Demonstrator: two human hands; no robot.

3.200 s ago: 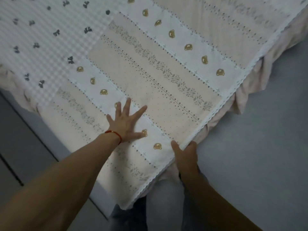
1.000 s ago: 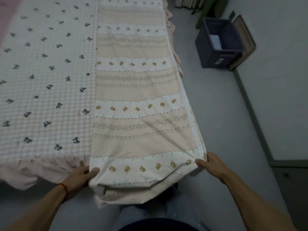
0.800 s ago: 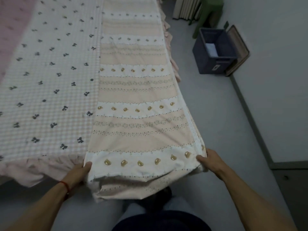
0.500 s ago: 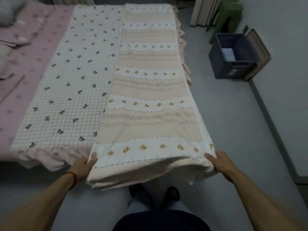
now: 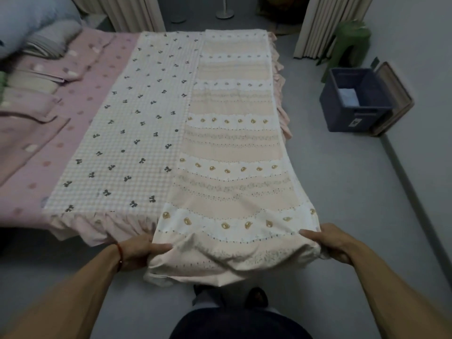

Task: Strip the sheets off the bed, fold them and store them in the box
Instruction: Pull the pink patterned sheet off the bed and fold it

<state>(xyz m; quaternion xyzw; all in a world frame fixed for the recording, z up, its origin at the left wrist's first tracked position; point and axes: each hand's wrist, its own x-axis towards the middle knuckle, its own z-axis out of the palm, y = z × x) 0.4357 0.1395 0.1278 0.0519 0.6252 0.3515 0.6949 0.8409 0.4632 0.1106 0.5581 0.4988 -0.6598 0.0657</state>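
The striped sheet (image 5: 232,152) lies as a long folded strip along the right side of the bed (image 5: 73,133), its near end hanging over the foot. The left hand (image 5: 140,250) and right hand (image 5: 327,243) each grip a near corner. It seems lengthwise folding is done; crosswise folds remain, the checked sheet (image 5: 127,143) is still spread, and the box (image 5: 354,101) waits near the wall.

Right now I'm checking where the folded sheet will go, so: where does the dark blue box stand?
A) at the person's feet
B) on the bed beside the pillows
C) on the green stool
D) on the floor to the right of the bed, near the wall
D: the dark blue box stands on the grey floor right of the bed, close to the wall, lid leaning beside it.
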